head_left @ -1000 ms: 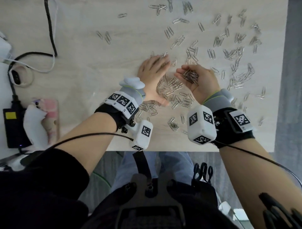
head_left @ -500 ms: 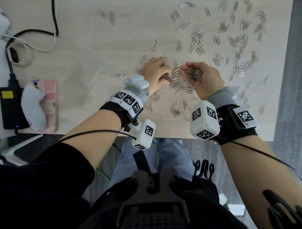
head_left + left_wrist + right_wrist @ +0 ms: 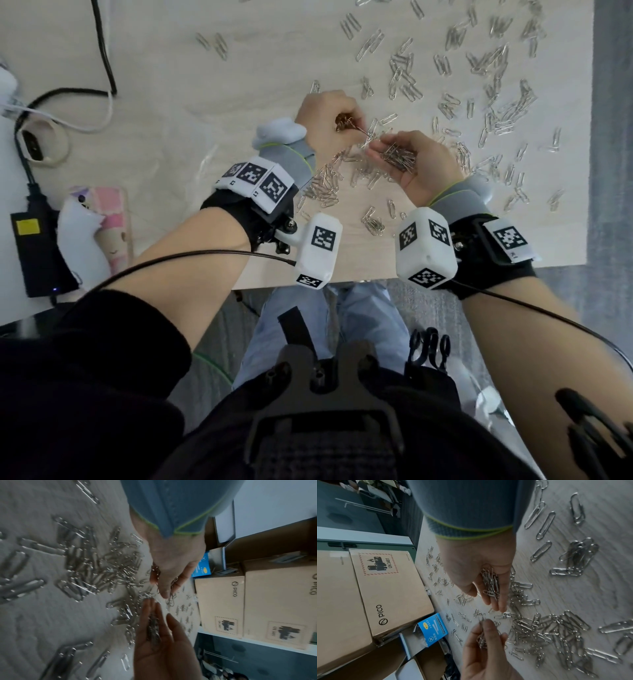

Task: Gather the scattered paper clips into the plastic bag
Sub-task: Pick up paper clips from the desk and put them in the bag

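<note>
While your left hand [image 3: 327, 114] curls around a small bunch of clips [image 3: 346, 124], your right hand [image 3: 416, 164] lies palm up just beside it, fingers cupped around a bigger heap of clips [image 3: 399, 159]. More clips [image 3: 493, 102] lie scattered over the bench [image 3: 205, 85], some cut off at the top edge. Left of your left wrist a clear bag [image 3: 178, 164] lies flat, faint and hard to make out.
</note>
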